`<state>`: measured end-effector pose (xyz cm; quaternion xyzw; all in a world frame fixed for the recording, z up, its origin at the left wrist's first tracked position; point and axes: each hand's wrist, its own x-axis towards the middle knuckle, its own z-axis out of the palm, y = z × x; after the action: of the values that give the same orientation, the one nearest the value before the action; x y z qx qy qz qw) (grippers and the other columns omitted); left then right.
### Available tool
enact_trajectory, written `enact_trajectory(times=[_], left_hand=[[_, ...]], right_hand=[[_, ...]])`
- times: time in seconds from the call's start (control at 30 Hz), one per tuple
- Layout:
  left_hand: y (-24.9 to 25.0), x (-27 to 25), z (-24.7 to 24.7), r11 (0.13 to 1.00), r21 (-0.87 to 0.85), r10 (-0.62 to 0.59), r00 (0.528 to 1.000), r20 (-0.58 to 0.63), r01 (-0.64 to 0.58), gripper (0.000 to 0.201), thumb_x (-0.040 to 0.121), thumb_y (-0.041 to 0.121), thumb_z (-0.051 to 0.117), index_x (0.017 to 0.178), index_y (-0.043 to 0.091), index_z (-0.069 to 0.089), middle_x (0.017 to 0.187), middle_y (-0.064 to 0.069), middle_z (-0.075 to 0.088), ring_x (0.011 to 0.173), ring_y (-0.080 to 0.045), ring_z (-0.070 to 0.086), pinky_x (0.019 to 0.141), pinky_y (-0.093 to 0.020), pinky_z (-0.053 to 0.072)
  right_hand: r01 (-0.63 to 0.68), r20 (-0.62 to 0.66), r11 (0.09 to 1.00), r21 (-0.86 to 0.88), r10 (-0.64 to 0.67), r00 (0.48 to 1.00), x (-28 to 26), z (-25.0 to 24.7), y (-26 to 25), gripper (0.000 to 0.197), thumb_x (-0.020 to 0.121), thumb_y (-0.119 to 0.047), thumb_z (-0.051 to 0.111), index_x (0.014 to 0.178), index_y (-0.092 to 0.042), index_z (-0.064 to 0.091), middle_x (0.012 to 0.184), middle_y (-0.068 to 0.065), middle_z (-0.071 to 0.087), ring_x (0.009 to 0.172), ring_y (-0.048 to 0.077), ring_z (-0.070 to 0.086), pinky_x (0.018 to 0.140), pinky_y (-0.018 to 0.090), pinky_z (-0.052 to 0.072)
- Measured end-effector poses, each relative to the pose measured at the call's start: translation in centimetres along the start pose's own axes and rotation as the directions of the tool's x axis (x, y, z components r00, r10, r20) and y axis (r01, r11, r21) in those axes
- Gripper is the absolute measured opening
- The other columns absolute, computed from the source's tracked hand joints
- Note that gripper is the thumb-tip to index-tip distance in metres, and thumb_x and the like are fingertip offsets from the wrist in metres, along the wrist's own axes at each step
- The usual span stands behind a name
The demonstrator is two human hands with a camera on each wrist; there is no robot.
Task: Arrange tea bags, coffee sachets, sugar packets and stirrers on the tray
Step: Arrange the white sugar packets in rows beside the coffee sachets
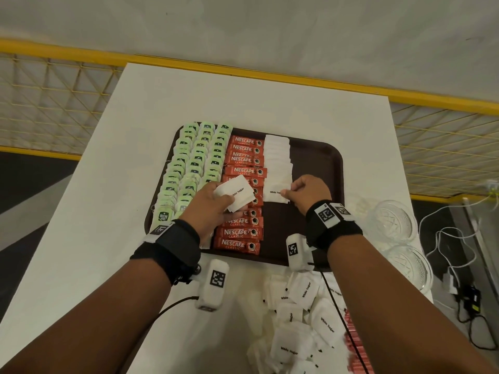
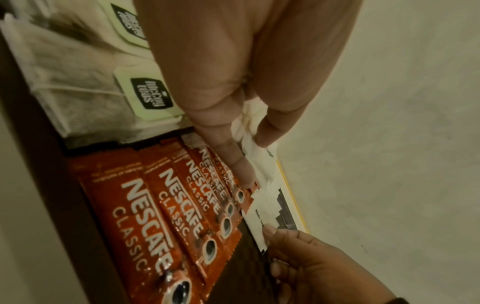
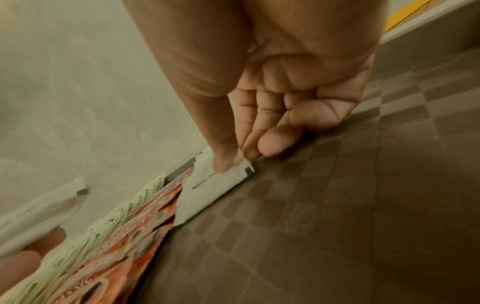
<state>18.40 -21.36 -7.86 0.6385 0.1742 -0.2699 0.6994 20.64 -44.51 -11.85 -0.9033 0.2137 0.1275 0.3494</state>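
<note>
The fingers [image 3: 228,164] of the right hand [image 1: 306,191] pinch the near corner of a white sugar packet [image 1: 276,192] lying flat on the brown tray [image 1: 316,157], at the near end of a sugar column [image 1: 278,155] running away from the fingertips. The left hand [image 1: 209,205] grips a small stack of sugar packets [image 1: 236,194] between thumb and fingers, above the red coffee sachets [image 1: 243,171]; green-tagged tea bags [image 1: 194,163] lie just left of it. Loose sugar packets [image 1: 305,319] sit on the white table [image 1: 135,157] behind the right wrist.
</note>
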Motion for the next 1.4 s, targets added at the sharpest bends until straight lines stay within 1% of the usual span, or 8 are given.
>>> enact_trajectory(times=[0.13,0.23,0.33,0.5,0.8,1.0,1.17,1.4], left_hand=[[0.3,0.0,0.5,0.997,0.074,0.033,0.999,-0.006,-0.032,0.039,0.091,0.005,0.063,0.126,0.009,0.047,0.126,-0.012,0.054,0.106,-0.030,0.066,0.079,-0.038,0.061],[0.4,-0.1,1.2,0.997,0.059,0.053,0.999,0.012,-0.053,0.040,0.090,0.001,0.065,0.125,0.010,0.049,0.117,-0.008,0.060,0.091,-0.019,0.070,0.072,-0.030,0.062],[0.2,-0.3,1.7,0.996,0.036,0.075,0.997,0.027,-0.076,0.042,0.086,0.000,0.071,0.123,0.010,0.053,0.116,-0.010,0.062,0.093,-0.021,0.071,0.074,-0.031,0.062],[-0.4,-0.3,1.7,0.996,0.011,0.087,0.996,0.002,-0.087,0.037,0.090,0.004,0.067,0.124,0.009,0.054,0.116,-0.013,0.066,0.090,-0.023,0.073,0.076,-0.032,0.062],[-0.9,0.0,1.2,0.991,0.108,0.086,0.994,-0.073,-0.077,0.034,0.094,0.002,0.059,0.126,0.004,0.049,0.113,-0.012,0.062,0.076,-0.009,0.068,0.054,-0.016,0.054],[-1.0,-0.1,1.1,0.982,0.175,0.087,0.995,-0.043,-0.079,0.029,0.096,0.003,0.058,0.124,0.001,0.051,0.115,-0.010,0.062,0.081,-0.004,0.068,0.058,-0.016,0.055],[-1.0,-0.5,1.3,0.997,0.052,0.065,0.998,-0.015,-0.064,0.039,0.094,0.005,0.061,0.131,0.008,0.049,0.125,-0.014,0.061,0.097,-0.022,0.070,0.070,-0.027,0.060],[-1.1,-0.4,2.3,0.997,0.007,0.076,0.997,0.007,-0.076,0.028,0.093,0.005,0.062,0.119,0.013,0.054,0.116,-0.014,0.065,0.094,-0.025,0.073,0.081,-0.035,0.061]], right_hand=[[0.076,-0.079,0.996,0.048,-0.072,0.994,-1.4,-0.7,-0.8,0.026,0.084,-0.038,0.072,0.090,-0.018,0.056,0.083,-0.005,0.058,0.077,0.011,0.056,0.066,0.025,0.043],[0.193,0.070,0.974,0.122,-0.202,0.977,-2.8,-1.0,-2.2,0.027,0.086,-0.044,0.068,0.094,-0.019,0.063,0.089,-0.006,0.062,0.082,0.008,0.058,0.072,0.023,0.046],[0.206,0.210,0.951,0.231,-0.255,0.944,-3.9,-0.9,-3.1,0.024,0.086,-0.032,0.072,0.099,-0.013,0.065,0.082,-0.003,0.066,0.069,0.009,0.062,0.058,0.014,0.046],[0.043,0.158,0.902,0.429,-0.122,0.980,-4.2,-0.9,-0.5,0.018,0.087,-0.019,0.072,0.098,-0.007,0.066,0.083,0.008,0.071,0.065,0.014,0.064,0.055,0.020,0.050],[-0.024,0.051,0.958,0.285,0.010,0.999,-2.7,-0.1,1.4,0.016,0.086,-0.029,0.073,0.089,-0.018,0.063,0.080,0.001,0.069,0.055,0.011,0.064,0.057,0.025,0.050],[-0.081,0.059,0.986,0.146,0.073,0.996,-2.3,0.4,0.7,0.028,0.083,-0.040,0.074,0.090,-0.017,0.059,0.080,-0.001,0.069,0.049,0.010,0.064,0.055,0.025,0.048],[-0.011,-0.042,0.993,0.116,0.016,0.999,-2.7,-0.2,0.1,0.032,0.085,-0.048,0.067,0.088,-0.019,0.056,0.083,0.001,0.064,0.072,0.019,0.064,0.071,0.038,0.057],[0.030,0.239,0.917,0.398,-0.135,0.961,-5.0,-0.7,-1.7,0.009,0.088,-0.024,0.071,0.091,-0.018,0.066,0.086,0.001,0.072,0.066,0.010,0.064,0.055,0.020,0.049]])
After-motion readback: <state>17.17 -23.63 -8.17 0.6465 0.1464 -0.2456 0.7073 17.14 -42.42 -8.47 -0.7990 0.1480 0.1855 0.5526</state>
